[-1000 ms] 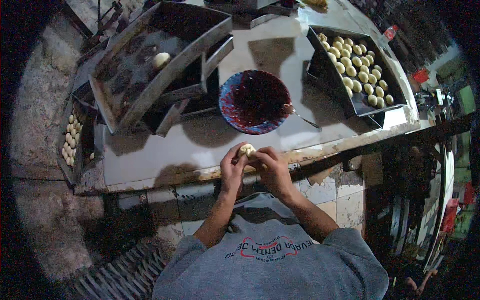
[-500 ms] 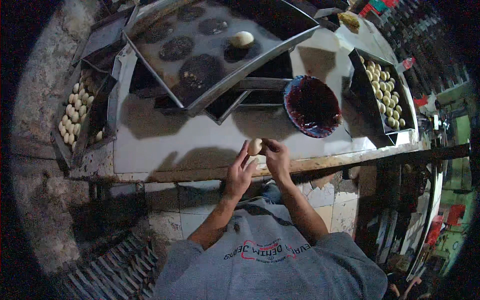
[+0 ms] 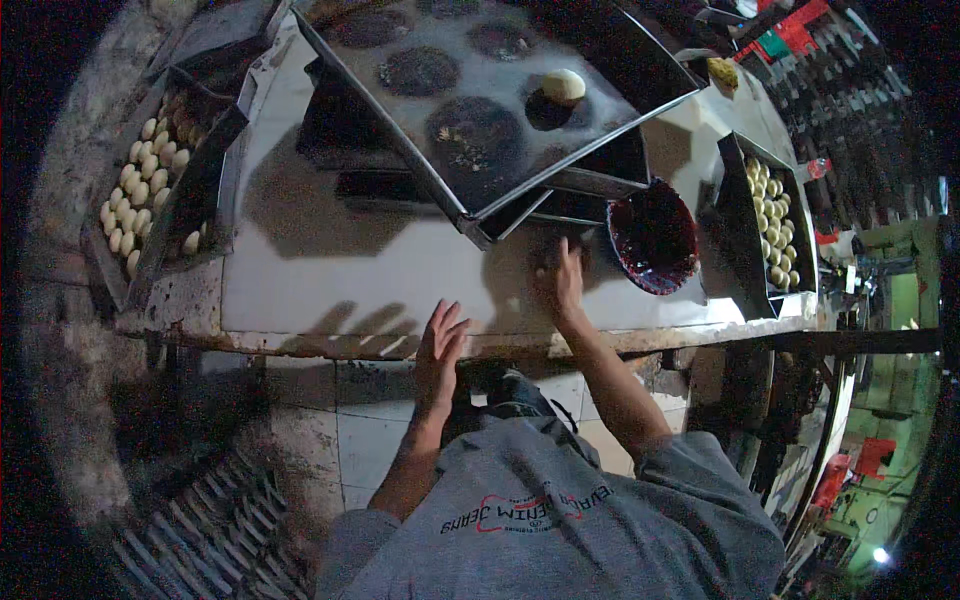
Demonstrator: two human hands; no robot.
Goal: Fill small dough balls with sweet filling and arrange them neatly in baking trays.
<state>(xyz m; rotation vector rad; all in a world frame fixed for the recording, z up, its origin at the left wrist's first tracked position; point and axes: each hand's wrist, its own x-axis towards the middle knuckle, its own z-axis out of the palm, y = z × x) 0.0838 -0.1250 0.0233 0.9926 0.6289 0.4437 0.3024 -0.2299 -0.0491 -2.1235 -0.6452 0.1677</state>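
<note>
At the bottom of the frame a grey shirt [image 3: 520,540] is covering the wearer's body. Above it, left of centre, the left hand [image 3: 437,360] is hovering by the near edge of the table [image 3: 300,295], fingers spread, nothing showing in its grasp. Higher, at centre, the right hand [image 3: 562,285] is hanging just beside the bowl [image 3: 690,262] of dark red paste [image 3: 648,230], fingers pointing away; I cannot tell whether it is gripping anything. Beyond, at upper centre, a tray [image 3: 500,80] is bearing one pale ball [image 3: 563,87]. More balls are lying in the left box [image 3: 215,150] and the right box [image 3: 803,230]. The work seems to be standing between holds on the balls; a next move would be calling for a light, careful pinch.
</note>
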